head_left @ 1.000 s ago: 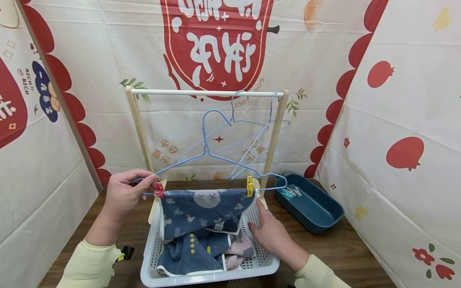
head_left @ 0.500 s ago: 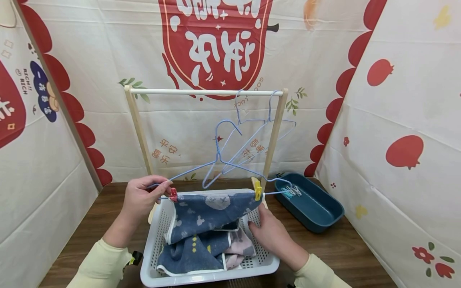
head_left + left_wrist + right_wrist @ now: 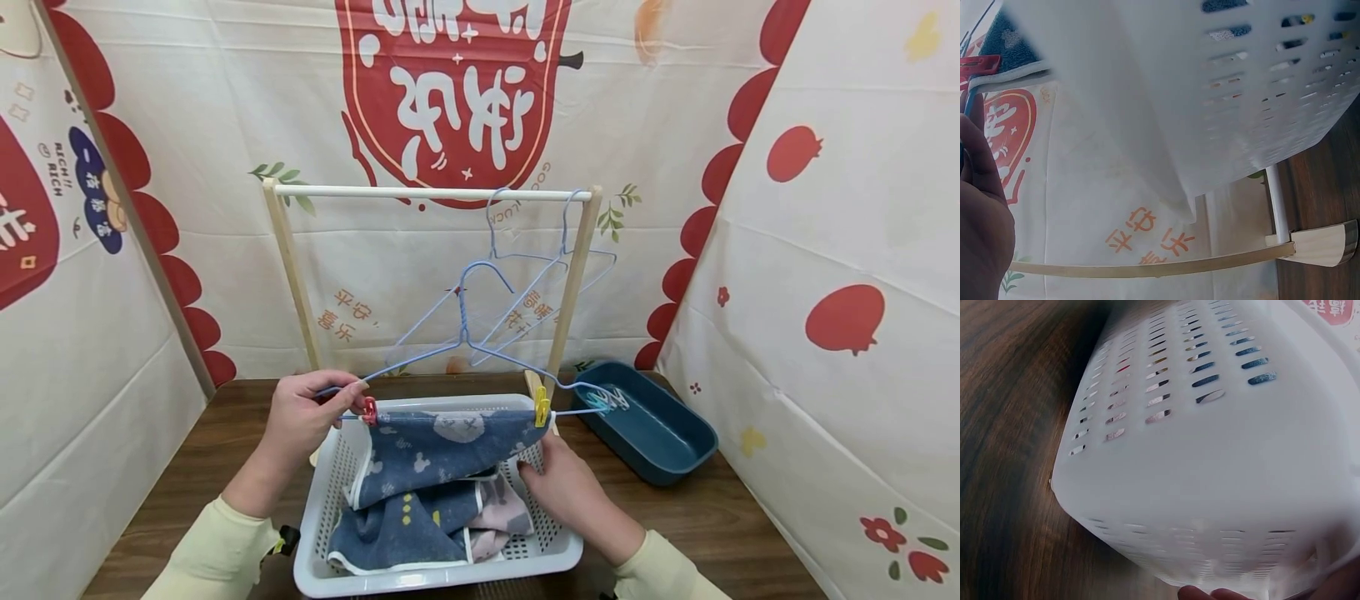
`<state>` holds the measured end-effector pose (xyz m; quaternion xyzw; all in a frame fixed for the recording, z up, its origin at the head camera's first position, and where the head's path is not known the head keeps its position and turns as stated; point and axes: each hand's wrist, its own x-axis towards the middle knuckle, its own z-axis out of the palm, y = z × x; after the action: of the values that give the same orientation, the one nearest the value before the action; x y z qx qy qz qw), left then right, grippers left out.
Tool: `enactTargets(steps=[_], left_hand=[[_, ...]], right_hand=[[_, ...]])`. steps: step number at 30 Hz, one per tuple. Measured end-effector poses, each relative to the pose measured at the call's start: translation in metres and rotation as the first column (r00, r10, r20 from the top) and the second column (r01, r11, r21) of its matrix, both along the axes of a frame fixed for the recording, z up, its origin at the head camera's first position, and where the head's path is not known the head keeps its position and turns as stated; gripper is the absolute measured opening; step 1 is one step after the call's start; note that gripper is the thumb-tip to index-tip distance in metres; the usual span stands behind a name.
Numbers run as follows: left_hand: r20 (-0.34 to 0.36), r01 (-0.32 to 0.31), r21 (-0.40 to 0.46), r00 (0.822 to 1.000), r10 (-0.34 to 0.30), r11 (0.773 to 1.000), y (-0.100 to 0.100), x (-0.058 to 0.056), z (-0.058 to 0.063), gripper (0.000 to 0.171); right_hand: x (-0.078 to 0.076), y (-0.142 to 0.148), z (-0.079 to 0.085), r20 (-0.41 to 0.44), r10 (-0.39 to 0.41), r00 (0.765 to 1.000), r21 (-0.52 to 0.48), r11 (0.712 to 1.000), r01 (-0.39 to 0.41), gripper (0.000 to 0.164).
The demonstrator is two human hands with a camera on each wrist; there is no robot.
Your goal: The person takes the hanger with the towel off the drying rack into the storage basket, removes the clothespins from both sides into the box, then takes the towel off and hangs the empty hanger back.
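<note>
3 blue wire hangers (image 3: 462,317) are counted: 1 held in front, 2 hung on the rail (image 3: 420,192). 2 hands are seen, 1 l. hand (image 3: 303,417) & 1 r. hand (image 3: 562,483), w/ 2 sleeves (image 3: 217,550). 1 red clip (image 3: 371,411) & 1 yellow clip (image 3: 542,408) are fixed on the held hanger, total 2; several small clips (image 3: 611,400) are bunched in 1 teal bin (image 3: 660,433), exact no. can't be told. 1 blue cloth (image 3: 442,458) is clipped up; min. 1 more cloth (image 3: 420,537) is held in 1 white basket (image 3: 438,581), & whether the pink part (image 3: 504,508) is sep. can't be told. 1 rack (image 3: 292,283) is shown, w/ 2 uprights & 1 rail, on 1 desk (image 3: 187,483).
</note>
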<state>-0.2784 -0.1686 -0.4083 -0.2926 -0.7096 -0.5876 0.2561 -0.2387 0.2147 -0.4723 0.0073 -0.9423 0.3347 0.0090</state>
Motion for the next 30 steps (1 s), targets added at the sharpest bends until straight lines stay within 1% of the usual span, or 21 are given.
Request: enactTargets(steps=[6,8,10,12,15,17,19,20,22,24,25,27,28,30], left_hand=[[0.002,-0.009,0.000,1.000,0.009,1.000,0.000,0.000,0.000,0.015],[0.003,-0.009,-0.001,1.000,0.009,1.000,-0.001,0.000,0.000,0.014],[0.005,-0.010,0.000,1.000,0.010,1.000,-0.001,0.000,0.000,0.013],[0.009,-0.014,0.004,1.000,0.014,1.000,-0.002,-0.001,0.000,0.011],[0.015,-0.019,0.011,1.000,0.019,1.000,-0.003,-0.001,-0.001,0.010],[0.014,-0.020,0.012,1.000,0.020,1.000,-0.003,-0.001,-0.001,0.009],[0.013,-0.020,0.011,1.000,0.020,1.000,-0.003,-0.001,0.000,0.010],[0.013,-0.020,0.013,1.000,0.020,1.000,-0.003,-0.001,0.000,0.011],[0.013,-0.020,0.014,1.000,0.020,1.000,-0.003,-0.001,0.000,0.013],[0.015,-0.019,0.014,1.000,0.019,1.000,-0.003,-0.001,0.000,0.015],[0.017,-0.019,0.013,1.000,0.019,1.000,-0.003,-0.001,-0.001,0.015],[0.021,-0.019,0.010,1.000,0.019,1.000,-0.002,0.000,-0.001,0.014],[0.022,-0.021,0.008,1.000,0.021,1.000,-0.002,0.000,-0.001,0.014],[0.023,-0.024,0.003,0.999,0.024,1.000,-0.002,0.000,-0.001,0.014]], right_hand=[[0.002,0.004,-0.001,-0.013,0.017,1.000,-0.070,0.997,-0.018,0.072],[0.003,0.007,0.002,-0.023,0.013,1.000,-0.071,0.997,-0.015,0.074],[0.004,0.010,0.007,-0.023,0.012,1.000,-0.049,0.999,-0.013,0.077],[0.006,0.013,0.016,-0.013,0.023,1.000,0.002,1.000,-0.023,0.079],[0.012,0.019,0.038,0.045,0.036,0.998,0.125,0.991,-0.041,0.076],[0.017,0.023,0.053,0.086,0.035,0.996,0.199,0.979,-0.051,0.063],[0.025,0.025,0.070,0.093,0.025,0.995,0.239,0.970,-0.047,0.049],[0.028,0.026,0.077,0.075,0.021,0.997,0.243,0.969,-0.039,0.042],[0.036,0.028,0.091,0.012,0.008,1.000,0.216,0.976,-0.011,0.031],[0.043,0.027,0.102,-0.096,0.001,0.995,0.188,0.982,0.017,0.027],[0.046,0.027,0.106,-0.153,0.000,0.988,0.172,0.985,0.026,0.025],[0.049,0.026,0.110,-0.271,0.012,0.963,0.160,0.987,0.032,0.022],[0.050,0.025,0.111,-0.331,0.026,0.943,0.162,0.986,0.030,0.022],[0.051,0.023,0.110,-0.441,0.059,0.895,0.170,0.985,0.019,0.023]])
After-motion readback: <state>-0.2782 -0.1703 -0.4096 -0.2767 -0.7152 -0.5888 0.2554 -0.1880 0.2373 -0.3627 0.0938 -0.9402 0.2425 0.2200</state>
